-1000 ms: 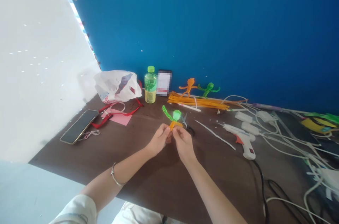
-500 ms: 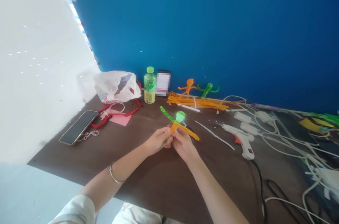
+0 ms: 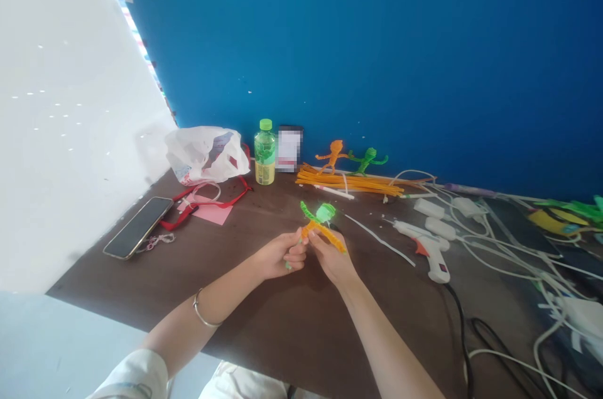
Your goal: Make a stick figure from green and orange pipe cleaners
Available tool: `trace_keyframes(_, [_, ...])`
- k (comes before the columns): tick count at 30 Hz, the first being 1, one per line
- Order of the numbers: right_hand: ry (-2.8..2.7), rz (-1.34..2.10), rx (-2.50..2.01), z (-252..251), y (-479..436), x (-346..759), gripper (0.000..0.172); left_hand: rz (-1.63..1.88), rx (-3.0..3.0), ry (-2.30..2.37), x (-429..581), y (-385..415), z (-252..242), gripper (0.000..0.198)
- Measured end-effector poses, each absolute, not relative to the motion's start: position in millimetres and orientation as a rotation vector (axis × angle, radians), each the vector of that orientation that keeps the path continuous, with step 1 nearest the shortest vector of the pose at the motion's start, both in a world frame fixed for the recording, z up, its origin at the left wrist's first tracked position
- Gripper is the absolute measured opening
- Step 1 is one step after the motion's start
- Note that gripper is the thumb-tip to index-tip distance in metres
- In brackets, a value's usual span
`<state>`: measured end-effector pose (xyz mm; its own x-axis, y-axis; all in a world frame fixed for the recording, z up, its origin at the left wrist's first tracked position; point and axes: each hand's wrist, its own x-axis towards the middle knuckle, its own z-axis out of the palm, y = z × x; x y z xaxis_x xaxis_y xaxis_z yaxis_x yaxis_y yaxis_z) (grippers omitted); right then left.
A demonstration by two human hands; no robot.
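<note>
A: Hands?
B: Left hand (image 3: 284,254): fingers curled in, thumb pinching the green-and-orange piece (image 3: 315,225). Right hand (image 3: 332,256): thumb against it too, partly closed; can't tell how its hidden fingers sit. Piece is held over the tabletop (image 3: 254,317), mid-front.
A: Surroundings?
B: Right: white strip (image 3: 380,240), lying between right hand and glue gun (image 3: 436,254), then cables (image 3: 499,248). Behind: orange bundle (image 3: 358,184), small orange figure (image 3: 335,151) and green figure (image 3: 370,160) just behind it. Left: phone (image 3: 138,227), pink paper (image 3: 214,213), plastic bag (image 3: 202,157), bottle (image 3: 264,157) standing upright.
A: Anything blocked?
B: Scissors, nearly all, behind piece and right hand.
A: Versus a second ago?
B: Scissors showed more. Pale green head sits further right, slightly lower; orange limb now slopes down across the right hand; green tip now pokes out below left fingers.
</note>
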<state>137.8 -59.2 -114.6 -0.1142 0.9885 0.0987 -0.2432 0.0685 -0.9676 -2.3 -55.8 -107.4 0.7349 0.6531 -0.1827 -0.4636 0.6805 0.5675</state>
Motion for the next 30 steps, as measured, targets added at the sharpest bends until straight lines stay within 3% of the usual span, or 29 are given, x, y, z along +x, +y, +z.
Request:
trace_keyframes(15, [-1.346, 0.975, -1.17, -111.0, -64.5, 132.7, 0.023, 0.667, 0.489, 0.434, -0.7, -55.6, -112.8, 0.029])
trace_keyframes(24, [-0.976, 1.156, -1.08, -134.0, -49.4, 136.4, 0.032, 0.929, 0.662, 0.52, -1.5, -47.8, -113.4, 0.032])
trace_keyframes(30, [-1.093, 1.231, -1.036, -120.0, -54.0, 129.6, 0.03, 0.947, 0.896, 0.592, -2.1, -47.2, -114.6, 0.033])
